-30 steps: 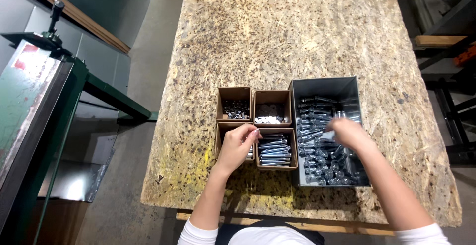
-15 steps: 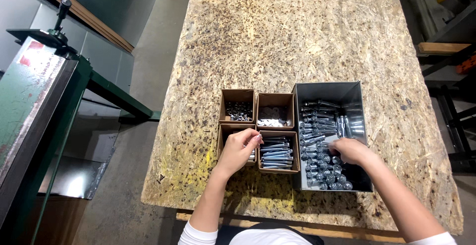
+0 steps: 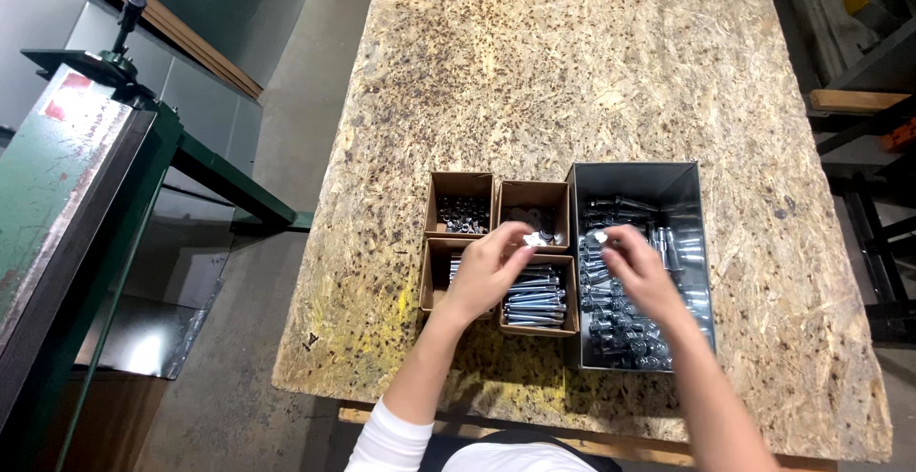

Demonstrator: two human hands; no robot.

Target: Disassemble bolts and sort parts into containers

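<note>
Four small cardboard boxes sit in a square on the chipboard table (image 3: 592,71). The far left box (image 3: 461,205) holds dark nuts, the far right box (image 3: 534,207) holds washers, the near right box (image 3: 539,298) holds bolts. My left hand (image 3: 489,267) hovers over the near left box and pinches a small silvery washer at its fingertips. My right hand (image 3: 637,270) is over the grey metal bin (image 3: 682,195) of assembled bolts and grips a bolt by its head.
A green metal machine (image 3: 67,195) stands left of the table, with concrete floor between. Dark racks and a wooden shelf (image 3: 854,100) are at the right. The table's near edge runs just below the boxes.
My right hand rose from deep in the bin toward its far left side with a bolt. My left hand moved right, toward the washer box, and holds a washer.
</note>
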